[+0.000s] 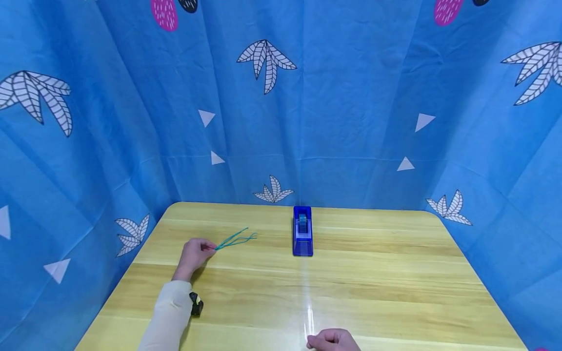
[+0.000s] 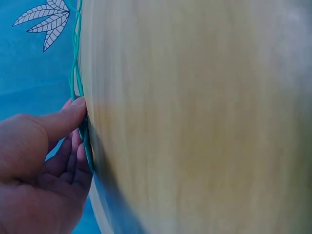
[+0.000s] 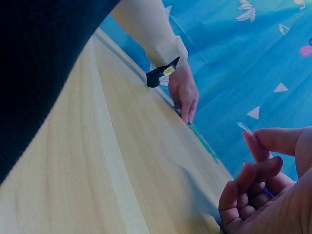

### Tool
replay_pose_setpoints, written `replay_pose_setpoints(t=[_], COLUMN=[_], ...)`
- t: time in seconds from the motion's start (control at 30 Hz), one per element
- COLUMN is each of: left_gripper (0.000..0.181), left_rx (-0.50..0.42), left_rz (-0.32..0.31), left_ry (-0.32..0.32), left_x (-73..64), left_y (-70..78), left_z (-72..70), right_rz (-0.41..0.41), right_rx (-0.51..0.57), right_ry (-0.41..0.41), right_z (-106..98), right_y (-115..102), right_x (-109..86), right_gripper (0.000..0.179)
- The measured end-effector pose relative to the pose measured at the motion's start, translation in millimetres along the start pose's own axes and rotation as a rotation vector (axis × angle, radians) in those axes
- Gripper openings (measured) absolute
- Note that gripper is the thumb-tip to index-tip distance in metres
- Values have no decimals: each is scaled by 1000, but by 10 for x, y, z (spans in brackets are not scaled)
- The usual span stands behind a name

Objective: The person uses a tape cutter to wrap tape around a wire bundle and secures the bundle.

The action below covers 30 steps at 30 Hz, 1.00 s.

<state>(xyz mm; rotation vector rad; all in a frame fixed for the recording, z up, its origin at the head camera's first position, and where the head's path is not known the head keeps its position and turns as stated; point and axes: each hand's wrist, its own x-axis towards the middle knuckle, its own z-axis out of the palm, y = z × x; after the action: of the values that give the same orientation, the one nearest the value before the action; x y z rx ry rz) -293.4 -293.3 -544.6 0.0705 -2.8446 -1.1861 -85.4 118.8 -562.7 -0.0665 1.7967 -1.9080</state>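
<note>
My left hand (image 1: 195,254) is at the left of the table, its thumb and fingers pinching thin green cords (image 1: 234,240). The loose ends fan out to the right over the wood. In the left wrist view the cords (image 2: 76,53) run up from between thumb and fingers. My right hand (image 1: 333,340), at the near edge of the head view, pinches clear tape; its end (image 3: 243,126) sticks out past the thumb and index finger in the right wrist view. A pale, shiny strip of tape (image 1: 307,292) runs between that hand and the blue tape dispenser (image 1: 303,246).
The wooden table (image 1: 386,273) has rounded far corners. A blue patterned curtain (image 1: 351,97) hangs around its back and sides. A small black wrist device (image 1: 196,304) sits at the left sleeve (image 1: 167,312).
</note>
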Motion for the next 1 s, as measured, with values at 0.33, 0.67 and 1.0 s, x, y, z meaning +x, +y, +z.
replay_pose_setpoints(t=[0.33,0.67,1.0], left_gripper=[9,8,8], left_rx=[80,121,89], left_rz=[2,26,57], left_ry=[-80,-110,-23], left_x=[67,46,10], left_y=[13,34,17], left_z=[7,-13,-66], right_rz=[13,18,24], right_rx=[24,27,50], right_ry=[-7,-3,-7], right_z=[-11,1,11], right_y=[2,-21,-29], right_x=[5,-2,-9], right_gripper=[23,22,24])
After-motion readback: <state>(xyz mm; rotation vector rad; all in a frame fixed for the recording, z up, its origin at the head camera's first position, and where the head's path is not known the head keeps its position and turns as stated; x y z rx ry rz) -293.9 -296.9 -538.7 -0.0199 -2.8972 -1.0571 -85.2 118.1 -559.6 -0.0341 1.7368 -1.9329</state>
